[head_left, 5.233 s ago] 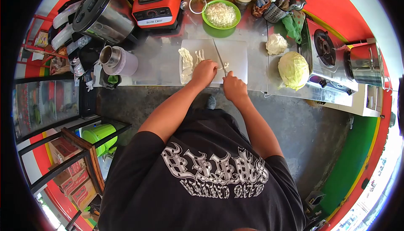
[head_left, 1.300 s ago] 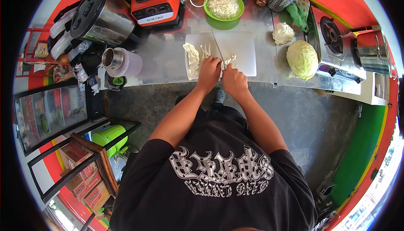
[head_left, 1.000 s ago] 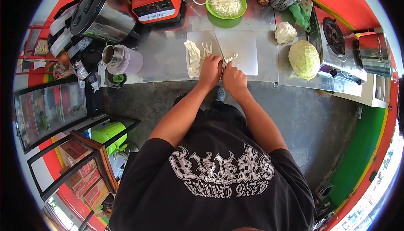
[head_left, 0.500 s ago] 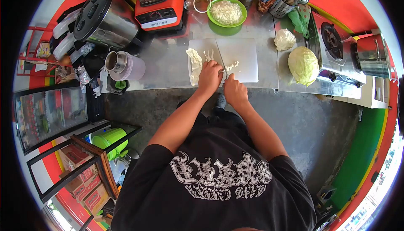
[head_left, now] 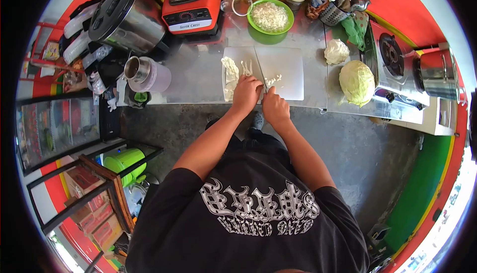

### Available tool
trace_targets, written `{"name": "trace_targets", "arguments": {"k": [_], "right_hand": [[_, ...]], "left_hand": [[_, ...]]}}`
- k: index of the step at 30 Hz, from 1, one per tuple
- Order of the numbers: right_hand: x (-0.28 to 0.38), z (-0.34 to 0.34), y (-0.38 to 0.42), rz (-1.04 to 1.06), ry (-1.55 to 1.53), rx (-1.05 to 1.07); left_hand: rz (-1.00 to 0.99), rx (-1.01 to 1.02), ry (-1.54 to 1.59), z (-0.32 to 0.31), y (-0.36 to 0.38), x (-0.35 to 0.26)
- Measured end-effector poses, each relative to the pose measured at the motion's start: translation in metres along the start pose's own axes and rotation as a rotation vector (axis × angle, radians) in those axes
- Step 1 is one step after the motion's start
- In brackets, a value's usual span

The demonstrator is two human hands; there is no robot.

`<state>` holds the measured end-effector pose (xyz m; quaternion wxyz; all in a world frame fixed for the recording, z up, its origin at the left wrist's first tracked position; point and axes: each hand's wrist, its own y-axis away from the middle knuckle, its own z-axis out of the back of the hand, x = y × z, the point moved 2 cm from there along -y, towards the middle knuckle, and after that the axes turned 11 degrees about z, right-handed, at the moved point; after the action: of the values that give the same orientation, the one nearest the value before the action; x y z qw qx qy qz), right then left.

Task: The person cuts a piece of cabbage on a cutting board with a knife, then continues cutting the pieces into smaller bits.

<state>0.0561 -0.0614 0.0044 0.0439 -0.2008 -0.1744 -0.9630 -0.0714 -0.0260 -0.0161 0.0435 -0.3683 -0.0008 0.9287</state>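
Above the frame's centre, our right hand (head_left: pixel 276 105) grips the knife (head_left: pixel 259 66), blade pointing up-frame; our left hand (head_left: pixel 247 94) curls over strips (head_left: pixel 247 70) left of the blade, roughly along it, how firmly we cannot tell; beneath is the board (head_left: pixel 292 81), on the counter (head_left: pixel 196 77); beyond, upper centre, the bowl (head_left: pixel 267 36).

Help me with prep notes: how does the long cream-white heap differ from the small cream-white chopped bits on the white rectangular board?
The long cream-white heap is gathered together; the small cream-white chopped bits are scattered. The heap lies along the left edge of the white rectangular board; the bits lie right of the long thin knife. The heap covers more board than the bits. Both look pale.
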Motion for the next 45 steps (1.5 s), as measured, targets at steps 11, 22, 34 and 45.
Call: {"name": "trace_targets", "arguments": {"k": [11, 22, 34, 45], "right_hand": [[0.009, -0.003, 0.01, -0.029, 0.024, 0.046], [0.007, -0.005, 0.012, 0.003, 0.004, -0.006], [-0.006, 0.003, 0.006, 0.061, -0.092, -0.144], [-0.034, -0.006, 0.022, 0.07, -0.173, -0.134]], "left_hand": [[-0.051, -0.023, -0.036, 0.003, 0.0, 0.006], [-0.053, -0.061, -0.067, 0.002, 0.003, 0.003], [0.007, -0.188, -0.175, 0.022, -0.009, 0.008], [0.102, -0.107, -0.318, 0.021, -0.032, 0.003]]}}
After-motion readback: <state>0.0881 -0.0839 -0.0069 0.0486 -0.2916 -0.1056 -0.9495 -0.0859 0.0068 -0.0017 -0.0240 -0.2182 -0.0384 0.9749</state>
